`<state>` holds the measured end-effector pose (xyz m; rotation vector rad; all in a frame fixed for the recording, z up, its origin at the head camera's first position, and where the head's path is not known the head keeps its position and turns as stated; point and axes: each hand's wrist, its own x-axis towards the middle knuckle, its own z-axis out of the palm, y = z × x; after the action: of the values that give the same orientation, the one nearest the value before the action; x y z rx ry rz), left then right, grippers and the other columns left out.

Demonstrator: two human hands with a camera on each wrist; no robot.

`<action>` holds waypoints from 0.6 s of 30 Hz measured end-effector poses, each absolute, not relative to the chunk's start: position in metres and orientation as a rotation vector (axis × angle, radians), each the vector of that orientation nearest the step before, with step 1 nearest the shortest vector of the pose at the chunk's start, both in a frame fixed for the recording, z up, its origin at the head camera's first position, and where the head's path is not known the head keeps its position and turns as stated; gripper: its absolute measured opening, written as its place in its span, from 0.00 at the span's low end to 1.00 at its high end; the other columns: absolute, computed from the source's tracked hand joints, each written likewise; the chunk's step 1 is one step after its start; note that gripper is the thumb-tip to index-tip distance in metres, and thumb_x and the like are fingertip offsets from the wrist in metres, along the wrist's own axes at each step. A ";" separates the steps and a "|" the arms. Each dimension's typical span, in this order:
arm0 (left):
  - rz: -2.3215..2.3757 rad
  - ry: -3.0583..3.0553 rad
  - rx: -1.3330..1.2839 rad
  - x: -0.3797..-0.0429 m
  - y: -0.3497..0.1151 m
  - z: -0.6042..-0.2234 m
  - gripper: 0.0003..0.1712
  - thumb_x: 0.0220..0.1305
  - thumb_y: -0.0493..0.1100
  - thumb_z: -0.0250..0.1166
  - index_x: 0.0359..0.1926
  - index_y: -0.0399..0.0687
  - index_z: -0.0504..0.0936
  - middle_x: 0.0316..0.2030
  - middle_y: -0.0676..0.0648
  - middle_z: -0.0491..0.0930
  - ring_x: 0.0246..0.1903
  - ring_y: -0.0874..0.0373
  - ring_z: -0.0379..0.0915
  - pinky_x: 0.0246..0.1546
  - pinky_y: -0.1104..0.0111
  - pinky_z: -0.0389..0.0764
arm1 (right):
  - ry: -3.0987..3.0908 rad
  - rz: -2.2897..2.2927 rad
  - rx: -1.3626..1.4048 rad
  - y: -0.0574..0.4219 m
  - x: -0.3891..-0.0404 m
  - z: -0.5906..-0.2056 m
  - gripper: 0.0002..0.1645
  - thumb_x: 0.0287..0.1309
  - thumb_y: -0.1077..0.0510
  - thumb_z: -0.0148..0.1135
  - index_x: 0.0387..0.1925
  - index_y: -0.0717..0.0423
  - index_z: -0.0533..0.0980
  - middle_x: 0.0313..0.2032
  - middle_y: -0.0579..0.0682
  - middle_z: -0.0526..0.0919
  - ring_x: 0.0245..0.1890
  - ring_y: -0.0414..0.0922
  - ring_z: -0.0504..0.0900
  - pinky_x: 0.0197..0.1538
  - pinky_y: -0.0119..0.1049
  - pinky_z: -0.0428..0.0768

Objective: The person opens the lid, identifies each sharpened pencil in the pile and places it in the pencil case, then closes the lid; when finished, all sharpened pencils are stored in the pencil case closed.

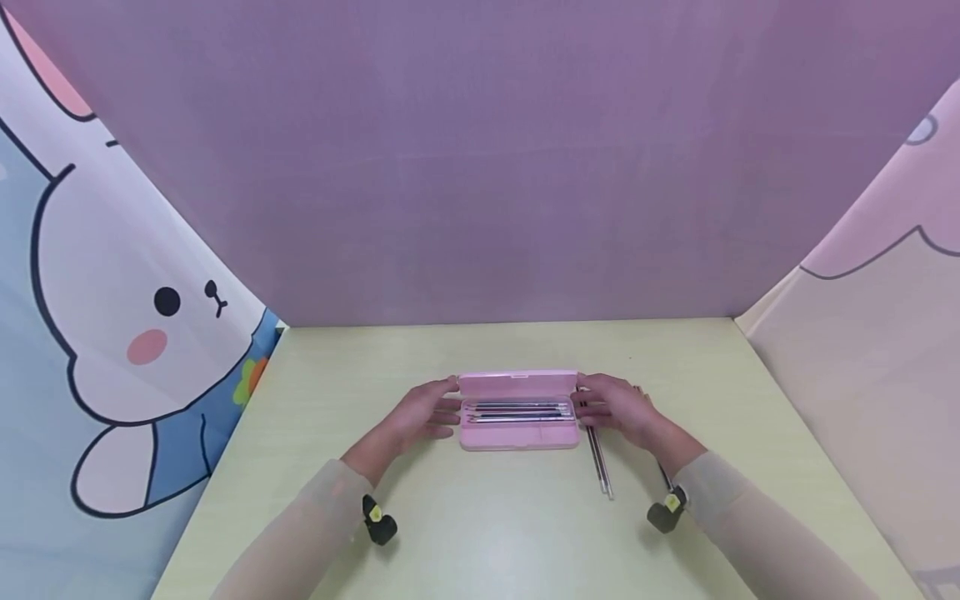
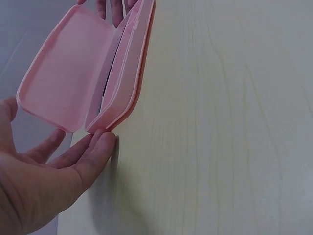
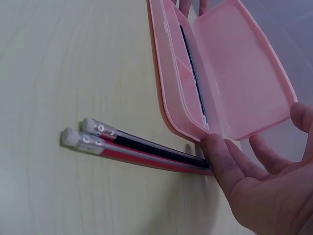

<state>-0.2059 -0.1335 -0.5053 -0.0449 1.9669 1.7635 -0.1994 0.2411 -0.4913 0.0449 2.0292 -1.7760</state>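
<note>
A pink pencil case (image 1: 495, 437) lies on the table with its lid (image 1: 517, 385) raised at the back. Several pencils (image 1: 517, 412) lie lengthwise inside it. At the case's left end, my left hand (image 1: 423, 410) touches it with extended fingers; in the left wrist view the fingertips (image 2: 105, 142) meet the lower corner. My right hand (image 1: 621, 408) touches the right end the same way, thumb beside the lid in the right wrist view. Two striped pencils (image 3: 146, 154) with white erasers lie on the table, partly under the right hand's fingers.
Another pencil (image 1: 664, 477) is partly hidden beneath the right forearm. The pale wood-grain table (image 1: 517, 533) runs back to a purple panel (image 1: 510, 208). Printed fabric walls stand on both sides, with a cartoon rabbit (image 1: 150, 292) at left.
</note>
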 end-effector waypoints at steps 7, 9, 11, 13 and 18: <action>1.751 1.965 -0.019 -0.207 -0.133 -0.507 0.41 0.72 0.67 0.57 0.70 0.41 0.69 0.59 0.36 0.81 0.55 0.44 0.82 0.54 0.55 0.87 | 1.988 -1.770 -0.024 0.245 -0.200 -0.488 0.38 0.76 0.43 0.50 0.70 0.70 0.64 0.69 0.71 0.68 0.64 0.65 0.77 0.63 0.50 0.82; 1.746 1.970 -0.014 -0.207 -0.133 -0.507 0.42 0.71 0.68 0.58 0.70 0.41 0.69 0.59 0.37 0.81 0.55 0.44 0.82 0.54 0.55 0.86 | 1.973 -1.770 -0.039 0.247 -0.201 -0.488 0.38 0.76 0.44 0.50 0.71 0.71 0.63 0.70 0.72 0.67 0.64 0.66 0.77 0.64 0.50 0.81; 1.741 1.976 -0.006 -0.207 -0.133 -0.507 0.43 0.69 0.69 0.60 0.69 0.41 0.70 0.59 0.38 0.82 0.56 0.44 0.82 0.55 0.54 0.86 | 1.962 -1.771 -0.040 0.247 -0.201 -0.487 0.38 0.75 0.44 0.52 0.70 0.71 0.64 0.70 0.71 0.68 0.65 0.66 0.76 0.65 0.50 0.81; 1.740 1.981 0.004 -0.207 -0.133 -0.507 0.43 0.69 0.67 0.62 0.69 0.39 0.70 0.59 0.38 0.82 0.57 0.44 0.81 0.56 0.53 0.85 | 1.946 -1.767 -0.073 0.249 -0.202 -0.486 0.38 0.75 0.45 0.52 0.70 0.72 0.63 0.69 0.72 0.68 0.66 0.66 0.75 0.66 0.51 0.80; 1.763 1.967 0.032 -0.206 -0.134 -0.507 0.40 0.68 0.57 0.68 0.70 0.36 0.68 0.61 0.35 0.80 0.59 0.40 0.80 0.61 0.50 0.82 | 1.920 -1.767 -0.103 0.251 -0.205 -0.487 0.37 0.71 0.55 0.57 0.72 0.73 0.60 0.67 0.73 0.70 0.66 0.66 0.75 0.69 0.52 0.76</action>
<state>-0.2056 -0.1342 -0.5068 0.0323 1.9672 1.7629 -0.2049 0.2514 -0.4865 -0.1029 1.9204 -1.7672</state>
